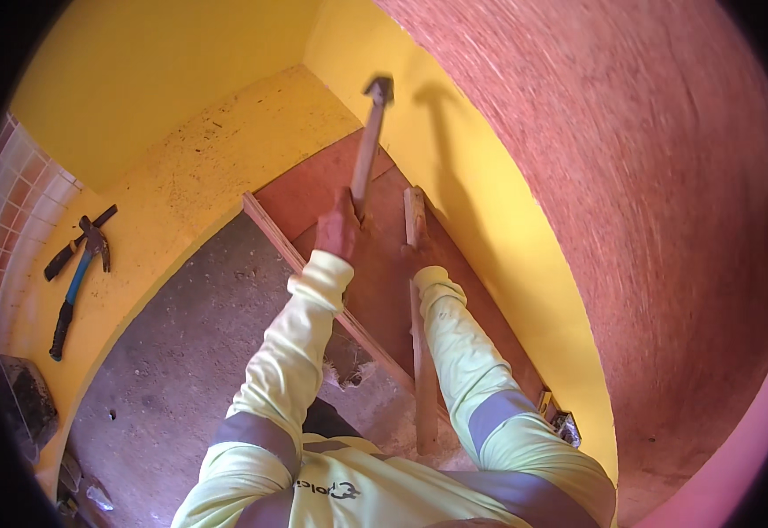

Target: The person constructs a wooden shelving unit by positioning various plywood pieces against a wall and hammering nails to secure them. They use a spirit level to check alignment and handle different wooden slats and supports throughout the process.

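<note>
My left hand (pixel 335 227) is closed on the wooden handle of a hammer (pixel 369 150), raised with its dark head upward and casting a shadow on the yellow wall. My right hand (pixel 416 255), lower and to the right, is closed on a narrow wooden batten (pixel 426 378) that runs toward my body over a reddish plywood board (pixel 313 180). Another long batten (pixel 291 264) lies along the board's left edge. The fingertips of my right hand are hard to make out.
A yellow ledge (pixel 164 198) at left holds a blue-handled claw hammer (pixel 76 286), another dark-handled tool (pixel 62 257) and a dark container (pixel 27 405). A curved reddish panel (pixel 648 220) fills the right side. Grey floor (pixel 164 370) shows below, with small items near the lower right wall.
</note>
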`<action>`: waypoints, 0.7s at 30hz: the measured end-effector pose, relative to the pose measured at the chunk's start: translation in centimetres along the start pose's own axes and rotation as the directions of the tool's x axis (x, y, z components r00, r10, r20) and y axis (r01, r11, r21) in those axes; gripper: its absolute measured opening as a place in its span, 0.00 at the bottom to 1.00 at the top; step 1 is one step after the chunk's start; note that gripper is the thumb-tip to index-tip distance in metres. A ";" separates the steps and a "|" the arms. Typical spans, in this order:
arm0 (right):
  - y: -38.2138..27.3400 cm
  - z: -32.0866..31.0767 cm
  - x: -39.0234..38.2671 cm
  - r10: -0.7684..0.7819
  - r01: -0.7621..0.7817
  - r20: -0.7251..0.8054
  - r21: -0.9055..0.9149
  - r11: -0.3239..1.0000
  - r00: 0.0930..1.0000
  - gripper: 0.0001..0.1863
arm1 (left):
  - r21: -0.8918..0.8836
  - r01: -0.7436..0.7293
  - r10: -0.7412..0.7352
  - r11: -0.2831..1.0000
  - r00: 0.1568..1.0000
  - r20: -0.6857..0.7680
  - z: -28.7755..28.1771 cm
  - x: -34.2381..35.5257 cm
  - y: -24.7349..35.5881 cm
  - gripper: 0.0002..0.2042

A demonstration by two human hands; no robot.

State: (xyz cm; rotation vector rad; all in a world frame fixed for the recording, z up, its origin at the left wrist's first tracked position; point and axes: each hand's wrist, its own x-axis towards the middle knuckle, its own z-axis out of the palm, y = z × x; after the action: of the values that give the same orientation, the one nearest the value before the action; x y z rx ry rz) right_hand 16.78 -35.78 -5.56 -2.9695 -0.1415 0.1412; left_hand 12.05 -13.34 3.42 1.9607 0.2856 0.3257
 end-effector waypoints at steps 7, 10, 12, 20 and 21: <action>-2.9 -1.0 -0.1 -0.155 0.139 -0.102 -0.142 0.980 0.983 0.41 | -0.092 0.153 -0.165 0.984 0.975 -0.146 5.1 0.9 -5.6 0.16; -0.1 0.9 0.4 -0.097 0.089 -0.063 -0.116 0.989 0.993 0.42 | 0.080 0.228 -0.234 0.970 0.970 0.072 4.7 1.2 -4.7 0.22; 1.8 1.8 0.7 -0.050 0.041 -0.059 -0.150 0.988 0.997 0.42 | 0.021 0.135 -0.136 0.991 0.984 0.118 2.8 1.0 -2.6 0.19; -2.5 -1.7 0.1 -0.114 0.112 -0.037 -0.035 0.993 0.993 0.40 | -0.378 0.006 -0.136 0.926 0.939 -0.316 3.6 1.0 -3.5 0.16; -2.5 -1.6 -0.1 -0.070 0.068 -0.030 -0.048 0.997 0.997 0.40 | -0.120 0.139 -0.156 0.983 0.977 -0.147 5.5 0.9 -5.8 0.17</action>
State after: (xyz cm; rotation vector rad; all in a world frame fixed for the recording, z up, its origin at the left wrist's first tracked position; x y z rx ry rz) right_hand 16.65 -33.58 -3.53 -3.0070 -0.2465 0.0840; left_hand 14.57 -15.45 -3.97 1.7982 0.5028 0.3901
